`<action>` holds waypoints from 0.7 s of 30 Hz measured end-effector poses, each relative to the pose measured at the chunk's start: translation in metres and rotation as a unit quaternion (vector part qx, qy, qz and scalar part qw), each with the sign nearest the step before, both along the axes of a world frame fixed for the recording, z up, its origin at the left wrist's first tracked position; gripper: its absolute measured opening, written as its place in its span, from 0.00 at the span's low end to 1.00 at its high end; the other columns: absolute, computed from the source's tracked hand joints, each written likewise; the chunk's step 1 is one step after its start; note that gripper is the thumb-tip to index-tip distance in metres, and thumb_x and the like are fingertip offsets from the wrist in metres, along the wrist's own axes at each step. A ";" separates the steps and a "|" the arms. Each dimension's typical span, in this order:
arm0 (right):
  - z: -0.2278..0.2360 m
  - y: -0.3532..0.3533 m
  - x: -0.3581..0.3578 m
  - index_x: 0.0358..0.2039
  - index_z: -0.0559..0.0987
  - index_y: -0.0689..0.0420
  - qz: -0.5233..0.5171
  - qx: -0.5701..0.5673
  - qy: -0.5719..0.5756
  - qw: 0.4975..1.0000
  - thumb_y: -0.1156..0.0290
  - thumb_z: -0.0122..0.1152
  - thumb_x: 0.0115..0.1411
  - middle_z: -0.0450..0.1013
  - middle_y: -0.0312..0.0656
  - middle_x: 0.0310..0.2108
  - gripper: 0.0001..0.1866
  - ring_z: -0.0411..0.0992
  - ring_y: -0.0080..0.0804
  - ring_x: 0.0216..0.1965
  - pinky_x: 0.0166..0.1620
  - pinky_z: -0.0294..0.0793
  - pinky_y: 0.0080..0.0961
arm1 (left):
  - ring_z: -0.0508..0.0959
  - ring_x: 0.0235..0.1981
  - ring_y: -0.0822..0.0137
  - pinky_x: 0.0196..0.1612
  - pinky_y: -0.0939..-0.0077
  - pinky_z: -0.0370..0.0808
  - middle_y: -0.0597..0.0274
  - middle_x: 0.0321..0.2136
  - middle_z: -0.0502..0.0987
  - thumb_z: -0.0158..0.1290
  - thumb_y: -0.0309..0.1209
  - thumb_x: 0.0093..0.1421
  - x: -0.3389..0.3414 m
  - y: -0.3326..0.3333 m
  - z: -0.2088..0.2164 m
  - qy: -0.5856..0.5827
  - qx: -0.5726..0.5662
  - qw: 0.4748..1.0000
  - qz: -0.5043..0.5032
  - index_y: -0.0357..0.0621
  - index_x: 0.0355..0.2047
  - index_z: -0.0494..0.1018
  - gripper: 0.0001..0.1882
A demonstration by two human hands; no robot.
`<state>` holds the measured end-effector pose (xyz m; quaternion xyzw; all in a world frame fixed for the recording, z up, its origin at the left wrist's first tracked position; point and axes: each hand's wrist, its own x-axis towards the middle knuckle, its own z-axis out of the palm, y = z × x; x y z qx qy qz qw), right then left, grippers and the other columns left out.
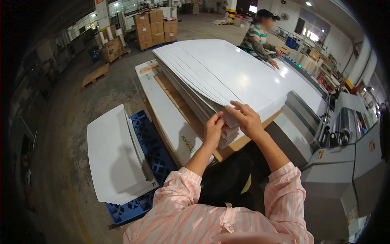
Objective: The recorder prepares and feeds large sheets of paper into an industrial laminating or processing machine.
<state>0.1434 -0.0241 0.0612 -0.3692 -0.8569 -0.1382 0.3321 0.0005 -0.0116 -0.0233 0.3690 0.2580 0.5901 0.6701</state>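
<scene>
A tall stack of large glossy white sheets lies in front of me, its upper sheets fanned a little along the left edge. At its near corner, my right hand has its fingers bent over the edge of the top sheets, gripping them. Beside it, lower and to the left, my left hand is closed, fingertips curled in against the stack's side. What lies between those fingertips is hidden.
A lower pile of white sheets sits on a blue plastic pallet at left. A grey machine stands close on the right. Across the stack, a co-worker reaches over the sheets. Cardboard boxes stand at the back.
</scene>
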 end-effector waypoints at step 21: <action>-0.010 0.006 0.005 0.40 0.78 0.57 -0.045 0.022 0.057 0.997 0.76 0.58 0.51 0.65 0.48 0.52 0.13 0.66 0.46 0.48 0.47 0.67 0.36 | 0.75 0.27 0.69 0.29 0.73 0.78 0.60 0.31 0.71 0.50 0.27 0.59 0.009 -0.003 0.001 -0.018 -0.034 0.994 0.104 0.43 0.63 0.41 0.38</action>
